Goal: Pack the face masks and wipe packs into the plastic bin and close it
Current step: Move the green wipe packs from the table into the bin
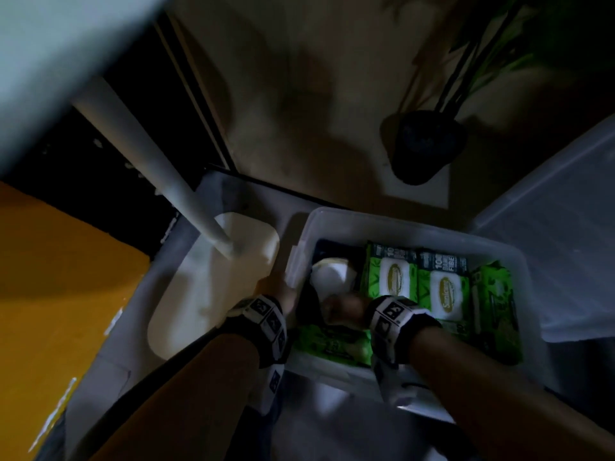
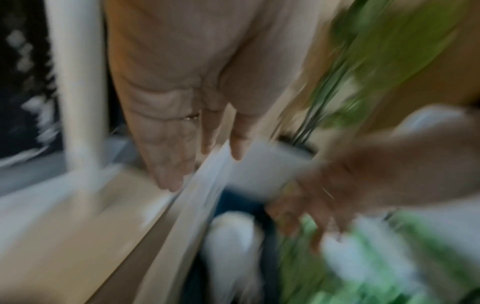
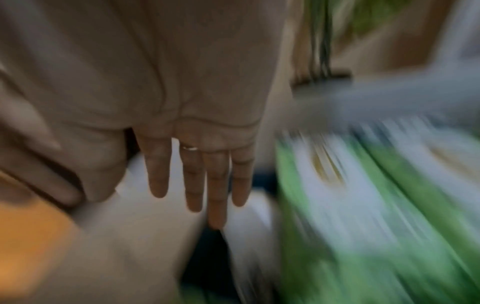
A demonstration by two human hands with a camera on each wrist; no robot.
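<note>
Two hands point(image 1: 344, 307) over a bin point(image 1: 412, 224) holding four green wipe packs point(image 1: 392, 274).

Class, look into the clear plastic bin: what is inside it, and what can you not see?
Inside the plastic bin lie green wipe packs and white face masks over something dark. The right hand and wrist cover part of the contents; the bin's floor is hidden.

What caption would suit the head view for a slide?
Both hands reach into the translucent plastic bin, already holding green wipe packs and white face masks.
</note>
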